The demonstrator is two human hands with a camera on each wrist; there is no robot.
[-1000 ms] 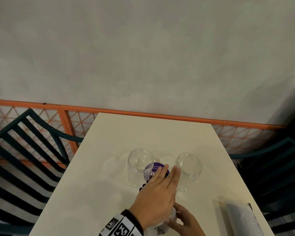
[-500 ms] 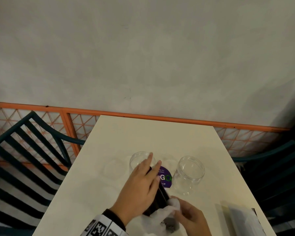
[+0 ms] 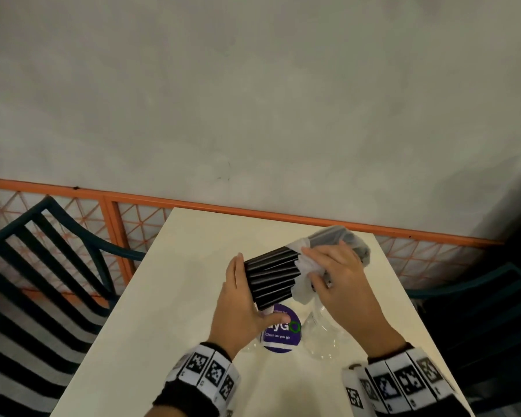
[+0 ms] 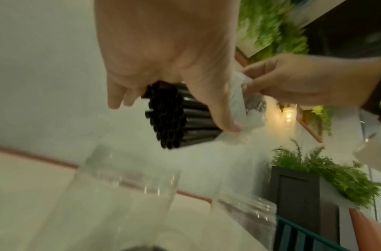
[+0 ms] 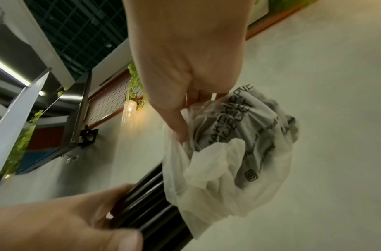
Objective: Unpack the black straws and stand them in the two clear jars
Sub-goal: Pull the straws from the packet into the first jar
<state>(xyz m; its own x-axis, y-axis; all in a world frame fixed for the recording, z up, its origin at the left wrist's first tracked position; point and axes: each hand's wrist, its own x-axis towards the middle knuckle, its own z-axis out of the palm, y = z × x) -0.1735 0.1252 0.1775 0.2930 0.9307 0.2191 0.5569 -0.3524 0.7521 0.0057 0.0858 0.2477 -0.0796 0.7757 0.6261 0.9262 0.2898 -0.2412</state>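
A bundle of black straws (image 3: 269, 275) is held in the air above the cream table (image 3: 169, 311). My left hand (image 3: 241, 302) grips its bare end, thumb underneath. My right hand (image 3: 337, 281) pinches the white plastic bag (image 3: 306, 266) that still covers the straws' far end. In the left wrist view the open straw ends (image 4: 170, 115) face the camera, and both clear jars (image 4: 125, 178) (image 4: 245, 212) stand empty below. From the head, the right jar (image 3: 322, 341) shows under my right wrist; the left jar is mostly hidden behind my left hand. The right wrist view shows the crumpled printed bag (image 5: 232, 152).
A purple round sticker (image 3: 278, 331) lies on the table between the jars. Dark teal slatted chairs stand at the left (image 3: 42, 266) and right (image 3: 478, 296). An orange railing (image 3: 253, 210) runs along the table's far edge by the wall.
Both hands have risen from the table's near edge with the bundle, now above the jars. The right hand has drawn the bag back, baring more of the straws.
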